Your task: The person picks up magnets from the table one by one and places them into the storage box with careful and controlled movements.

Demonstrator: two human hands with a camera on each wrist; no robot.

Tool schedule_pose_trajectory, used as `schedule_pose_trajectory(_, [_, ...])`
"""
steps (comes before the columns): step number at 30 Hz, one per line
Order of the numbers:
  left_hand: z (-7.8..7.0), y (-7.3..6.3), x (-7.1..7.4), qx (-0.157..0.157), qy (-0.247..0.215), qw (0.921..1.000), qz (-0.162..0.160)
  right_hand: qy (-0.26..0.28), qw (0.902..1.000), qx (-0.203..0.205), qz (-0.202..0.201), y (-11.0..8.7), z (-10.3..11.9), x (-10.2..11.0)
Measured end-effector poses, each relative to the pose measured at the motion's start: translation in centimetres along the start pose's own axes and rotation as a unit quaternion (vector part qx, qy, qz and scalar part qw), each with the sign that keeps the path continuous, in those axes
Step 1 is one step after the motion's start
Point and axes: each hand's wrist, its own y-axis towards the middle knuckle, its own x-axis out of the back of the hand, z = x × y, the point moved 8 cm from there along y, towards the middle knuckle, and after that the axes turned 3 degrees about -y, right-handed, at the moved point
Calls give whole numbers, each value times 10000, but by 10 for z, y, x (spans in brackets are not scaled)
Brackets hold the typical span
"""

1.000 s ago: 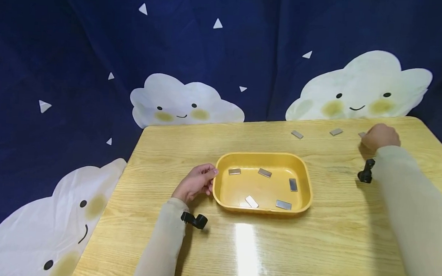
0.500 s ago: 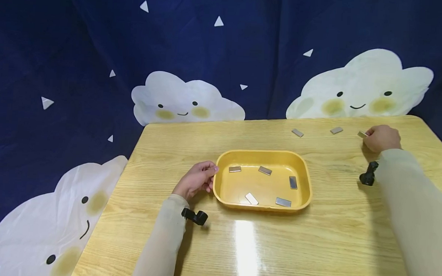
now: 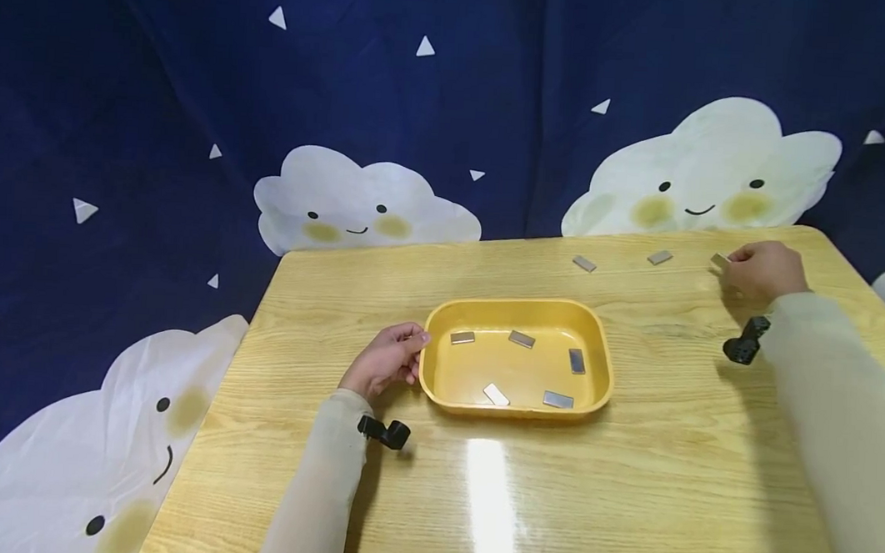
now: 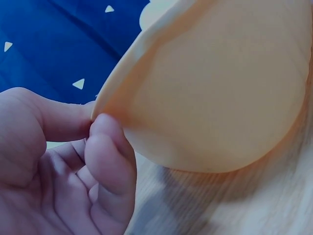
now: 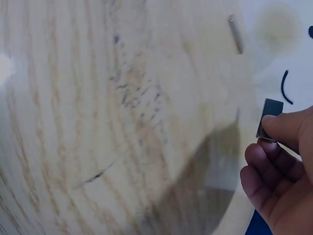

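At the tray's left end my left hand [image 3: 387, 359] pinches the rim of a yellow plastic tray [image 3: 508, 370] between thumb and fingers. In the left wrist view the thumb and forefinger meet at the edge of the tray [image 4: 210, 93]. Several small rectangular metal blocks lie spread over its floor, one of them a shiny block [image 3: 559, 399]. Far off at the back right, my right hand [image 3: 769, 270] pinches another metal block [image 3: 719, 260] by one end. The right wrist view has this block [image 5: 274, 106] standing out past the thumb, with the other fingers curled below.
Two more metal blocks lie near the table's back edge: a left one [image 3: 584, 263] and a right one [image 3: 660, 257]. The wooden table [image 3: 626, 503] ends at a dark blue cloth [image 3: 393, 82] printed with clouds. A glare patch [image 3: 491, 504] crosses the front.
The block at my right hand was mostly hidden under the fingers; now it shows pinched and slightly raised. My left hand keeps its hold on the tray. The head view has shifted slightly.
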Motion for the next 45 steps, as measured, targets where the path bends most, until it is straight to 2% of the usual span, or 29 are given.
schedule_pose_trajectory(8, [-1,2,2,-7,-6,10000,-26,128,9998,178,-7,-4,16,13])
schedule_pose_trajectory(14, [-2,0,5,-57,-40,10000,-25,-79,9989,407,-228,-3,32,26])
schedule_pose_trajectory(21, [-2,2,2,-14,16,10000,1,-152,9990,399,-162,-10,26,28])
schedule_pose_trajectory(25, [-3,1,2,7,38,10000,18,26,9991,407,-113,-15,28,26])
schedule_pose_trajectory(33, [-5,-1,3,31,5,10000,3,390,9967,688,-203,-20,55,28])
schedule_pose_trajectory(45, [1,0,2,65,-19,10000,66,452,9939,983,-225,-34,94,37])
